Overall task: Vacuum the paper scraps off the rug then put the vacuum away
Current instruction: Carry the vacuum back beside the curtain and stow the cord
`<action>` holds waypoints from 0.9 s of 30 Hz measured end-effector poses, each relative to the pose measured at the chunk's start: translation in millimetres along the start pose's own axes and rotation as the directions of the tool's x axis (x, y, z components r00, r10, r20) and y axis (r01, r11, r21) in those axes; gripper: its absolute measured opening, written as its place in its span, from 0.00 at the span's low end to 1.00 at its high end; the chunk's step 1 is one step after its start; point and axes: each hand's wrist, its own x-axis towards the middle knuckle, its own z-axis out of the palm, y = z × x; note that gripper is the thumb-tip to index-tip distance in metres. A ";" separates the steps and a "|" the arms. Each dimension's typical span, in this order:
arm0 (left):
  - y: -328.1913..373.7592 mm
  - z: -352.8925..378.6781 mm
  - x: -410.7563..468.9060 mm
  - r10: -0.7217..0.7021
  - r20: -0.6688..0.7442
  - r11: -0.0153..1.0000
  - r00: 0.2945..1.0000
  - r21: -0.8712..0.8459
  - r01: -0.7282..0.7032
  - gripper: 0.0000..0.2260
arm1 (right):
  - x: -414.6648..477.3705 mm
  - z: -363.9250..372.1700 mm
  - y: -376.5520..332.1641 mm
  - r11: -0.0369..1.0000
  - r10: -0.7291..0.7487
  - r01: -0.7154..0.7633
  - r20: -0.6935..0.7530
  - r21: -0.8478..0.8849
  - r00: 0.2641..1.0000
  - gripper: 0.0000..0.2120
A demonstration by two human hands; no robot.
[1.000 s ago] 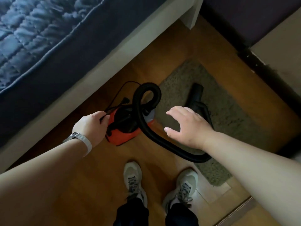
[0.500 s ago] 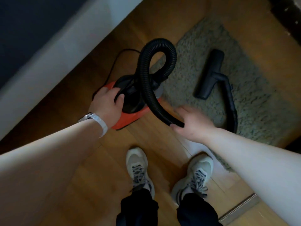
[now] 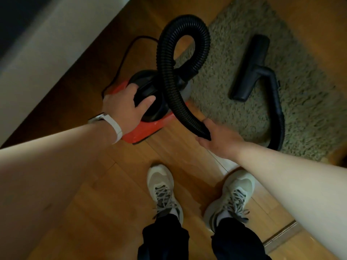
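- Red plastic canister vacuum with a black domed top (image 3: 148,128): stands on the wooden plank floor (image 3: 93,203), just beside the near left edge of the grey-green shaggy rug (image 3: 309,109), between that rug and the white bed frame (image 3: 47,53).
- Left hand (image 3: 124,107), with a white watch band (image 3: 114,126) on the wrist: rests on the black top, fingers (image 3: 131,89) and thumb curled round the black carrying handle (image 3: 142,94), grasping it.
- Right hand (image 3: 219,139): lower and further right, over the floor at the rug's edge, fingers closed round the black ribbed hose (image 3: 169,72), thumb lying along its top.
- Black ribbed hose: rises from the vacuum's front, bends over in a tall tight arch, crosses itself above the black top, then slants down into the right hand's grasp. Hidden beyond that under the palm and forearm.
- Black rigid tube (image 3: 276,102): lies on the rug, runs from near the right forearm up to an elbow joined to the black floor nozzle (image 3: 249,68).
- Black floor nozzle: flat on the rug, long side slanted, well apart from both hands.
- Thin black power cord (image 3: 127,53): curves over the floor from the vacuum's far side, towards the bed frame.
- Pair of white laced sneakers (image 3: 161,186): planted on the floor, nearer than both hands, with dark trouser legs above them.
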 end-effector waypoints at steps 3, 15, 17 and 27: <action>1.2 -6.5 4.4 -0.030 0.114 0.992 0.993 -0.118 0.043 0.19 | -7.0 -5.3 2.1 0.996 0.004 -0.004 0.005 0.094 1.000 0.15; 25.4 -47.5 -19.1 -0.026 0.145 1.000 0.989 0.011 0.025 0.21 | -66.3 -54.6 -19.9 0.997 -0.060 0.065 -0.103 0.044 0.993 0.11; 37.9 -67.7 -28.4 -0.056 0.139 0.998 0.989 0.021 0.054 0.19 | -82.5 -70.5 -29.9 0.997 -0.065 0.068 -0.107 0.021 0.992 0.13; 89.4 -177.8 -94.9 -0.134 0.004 0.991 0.991 -0.017 0.134 0.20 | -178.7 -181.2 -82.7 0.981 -0.156 0.134 -0.162 -0.140 0.974 0.15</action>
